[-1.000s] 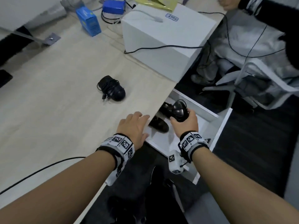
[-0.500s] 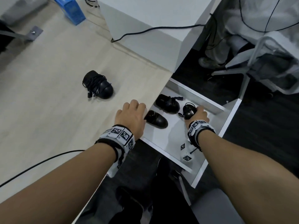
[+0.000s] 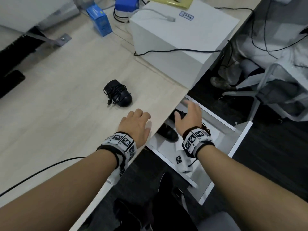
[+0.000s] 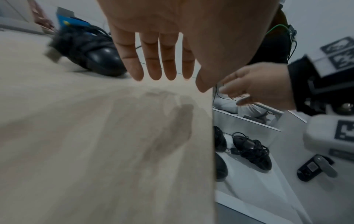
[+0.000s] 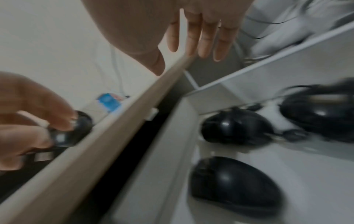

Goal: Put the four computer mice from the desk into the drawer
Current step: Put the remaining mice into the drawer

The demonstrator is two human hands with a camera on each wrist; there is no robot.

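One black mouse (image 3: 119,95) with its cord wound round it lies on the light wooden desk (image 3: 58,122). My left hand (image 3: 135,124) is open, fingers straight, low over the desk edge a short way in front of that mouse (image 4: 91,54). The white drawer (image 3: 241,135) stands pulled out below the desk edge. Three black mice lie in it (image 5: 235,181) (image 5: 235,125) (image 5: 321,112). My right hand (image 3: 190,114) hovers above them, open and empty, fingers (image 5: 193,37) spread. In the head view it hides most of two of the mice.
A white box (image 3: 180,35) with a black cable across it stands at the back of the desk, a blue carton (image 3: 100,22) to its left. A black cable (image 3: 41,170) runs over the desk's near left. A chair (image 3: 275,90) and a person's shoe (image 3: 220,82) are beyond the drawer.
My right hand has let go of the mouse it was setting down in the drawer and lifted, open. The left hand stays by the desk edge.
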